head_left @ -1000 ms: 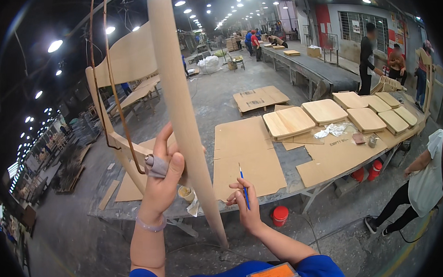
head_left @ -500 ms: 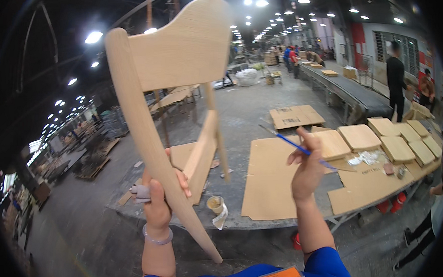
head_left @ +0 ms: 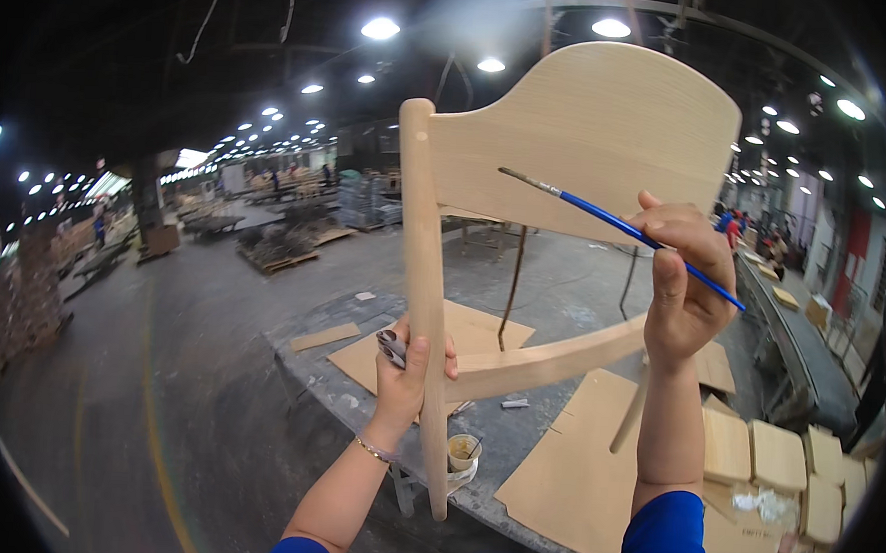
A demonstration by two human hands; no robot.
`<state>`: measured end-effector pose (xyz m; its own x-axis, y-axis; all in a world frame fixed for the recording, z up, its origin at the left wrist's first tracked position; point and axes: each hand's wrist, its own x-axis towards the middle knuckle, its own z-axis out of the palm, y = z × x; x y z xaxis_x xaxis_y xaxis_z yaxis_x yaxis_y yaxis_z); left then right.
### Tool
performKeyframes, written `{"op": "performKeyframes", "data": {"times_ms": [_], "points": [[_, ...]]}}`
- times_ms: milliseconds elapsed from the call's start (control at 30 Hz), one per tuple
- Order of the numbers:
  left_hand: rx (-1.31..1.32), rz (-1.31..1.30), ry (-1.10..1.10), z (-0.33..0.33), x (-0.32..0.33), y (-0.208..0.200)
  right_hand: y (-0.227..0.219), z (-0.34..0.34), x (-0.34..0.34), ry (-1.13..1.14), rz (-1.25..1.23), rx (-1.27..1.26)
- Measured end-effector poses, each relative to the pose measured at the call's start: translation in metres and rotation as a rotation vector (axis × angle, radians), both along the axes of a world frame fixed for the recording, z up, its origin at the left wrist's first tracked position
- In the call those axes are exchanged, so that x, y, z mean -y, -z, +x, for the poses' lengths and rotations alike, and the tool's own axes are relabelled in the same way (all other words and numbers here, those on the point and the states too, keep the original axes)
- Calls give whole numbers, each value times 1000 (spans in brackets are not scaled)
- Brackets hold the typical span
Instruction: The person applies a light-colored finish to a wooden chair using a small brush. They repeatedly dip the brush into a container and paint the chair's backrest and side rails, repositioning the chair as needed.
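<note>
My left hand [head_left: 403, 380] is wrapped round the left post of a pale wooden chair back frame [head_left: 591, 124], held upright above the table. The frame has a broad curved top panel, a lower rail [head_left: 549, 362] and a second post partly hidden by my right arm. A crumpled grey cloth [head_left: 391, 347] is tucked in the same left hand. Between the thumb and fingers of my right hand [head_left: 688, 279] is a thin blue paintbrush [head_left: 611, 219]. Its bristle tip points left, in front of the top panel. A small cup [head_left: 464, 450] with a stick in it stands below the rail.
Flat cardboard [head_left: 573, 474] covers part of the grey worktable [head_left: 361, 317]. Several wooden seat panels [head_left: 779, 454] lie at the right, beside crumpled white plastic [head_left: 767, 507]. A conveyor [head_left: 806, 336] runs along the far right, with people beyond it. Pallets [head_left: 289, 253] stand on the floor at left.
The view has swung left. The chair back has turned so its panel faces me more squarely, and the paintbrush has come up in front of that panel. Both hands keep their hold.
</note>
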<state>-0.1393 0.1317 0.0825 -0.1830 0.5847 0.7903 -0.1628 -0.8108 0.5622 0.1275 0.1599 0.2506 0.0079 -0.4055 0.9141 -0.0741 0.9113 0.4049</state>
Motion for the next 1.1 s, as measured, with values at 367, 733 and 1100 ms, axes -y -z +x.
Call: {"op": "performKeyframes", "data": {"times_ms": [367, 733, 1100], "points": [[16, 6, -152, 21, 16, 6, -40, -27, -19, -42, 112, 104], [-86, 61, -369, 21, 34, 5, -37, -46, -52, -255, -19, 41], [-101, -14, -601, 31, 55, 8, -29, -79, -83, -595, 57, -41]]}}
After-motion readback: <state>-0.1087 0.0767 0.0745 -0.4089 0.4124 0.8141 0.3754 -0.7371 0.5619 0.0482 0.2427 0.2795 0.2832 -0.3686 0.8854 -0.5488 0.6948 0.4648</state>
